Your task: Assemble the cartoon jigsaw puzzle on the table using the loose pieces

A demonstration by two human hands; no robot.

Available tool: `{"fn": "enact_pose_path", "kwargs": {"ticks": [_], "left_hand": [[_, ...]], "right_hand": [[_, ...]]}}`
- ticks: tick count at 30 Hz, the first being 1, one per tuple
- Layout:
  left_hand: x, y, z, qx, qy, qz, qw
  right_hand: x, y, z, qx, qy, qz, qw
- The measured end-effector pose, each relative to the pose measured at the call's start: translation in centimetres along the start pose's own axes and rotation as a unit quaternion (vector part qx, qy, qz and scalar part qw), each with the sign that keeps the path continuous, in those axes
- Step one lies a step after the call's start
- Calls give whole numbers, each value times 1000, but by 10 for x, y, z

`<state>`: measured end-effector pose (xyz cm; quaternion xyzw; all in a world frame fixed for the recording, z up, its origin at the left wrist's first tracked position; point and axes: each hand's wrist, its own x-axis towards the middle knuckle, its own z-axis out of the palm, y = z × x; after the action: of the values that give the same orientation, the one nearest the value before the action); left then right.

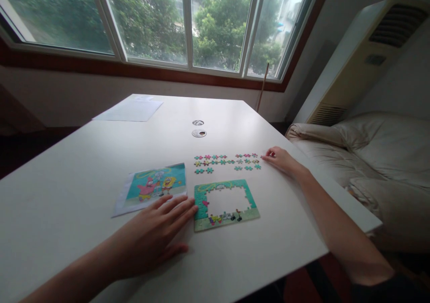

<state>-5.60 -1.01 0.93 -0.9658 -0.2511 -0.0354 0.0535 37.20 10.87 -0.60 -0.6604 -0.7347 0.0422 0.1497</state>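
Two groups of loose jigsaw pieces (206,163), knobbed and notched along their sides, are laid in short rows on a smooth white table (77,168), by which daylight is softly reflected. A flat, rectangular puzzle frame (226,221), its inner rim toothed by interlocking shapes, is set just nearer than the rows. Beside it is placed a picture sheet (136,186) with a pale paper margin. Farther back, two round inserts (199,134) are seen in the tabletop, and thin white paper (129,109) is spread at the far left. Past the right edge, creased, cream-coloured upholstery is shown by a sofa (386,146).

Bare tabletop is shown around the right and lower sides of the frame and between the rows and the inserts. The table's near right edge is crossed by the right forearm.

The left hand (159,224) is laid out flat, fingers extended and thumb spread apart; the sheet's lower edge is overlapped, and the frame's left edge is met by the fingertips. By the right hand (280,157), thumb and forefinger are brought close beside the top row's right end; whether a piece is pinched cannot be told.

The frame is coloured teal above and sandy below, with cartoon legs and shoes printed along the bottom; a white middle is enclosed.
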Motion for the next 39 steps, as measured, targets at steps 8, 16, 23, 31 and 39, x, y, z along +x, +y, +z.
{"fn": "enact_pose_path", "kwargs": {"ticks": [8, 16, 23, 31, 39], "left_hand": [[1, 2, -1, 7, -1, 3, 1000], [2, 2, -4, 12, 4, 9, 1000], [2, 3, -6, 11, 9, 6, 1000], [2, 1, -4, 15, -4, 7, 1000], [2, 1, -4, -8, 1, 0, 1000]], "right_hand": [[2, 14, 2, 42, -23, -91, 995], [-3, 5, -2, 17, -9, -29, 999], [-4, 9, -6, 22, -10, 3, 1000], [-4, 8, -3, 58, -40, -47, 996], [-5, 0, -8, -20, -61, 1, 998]]}}
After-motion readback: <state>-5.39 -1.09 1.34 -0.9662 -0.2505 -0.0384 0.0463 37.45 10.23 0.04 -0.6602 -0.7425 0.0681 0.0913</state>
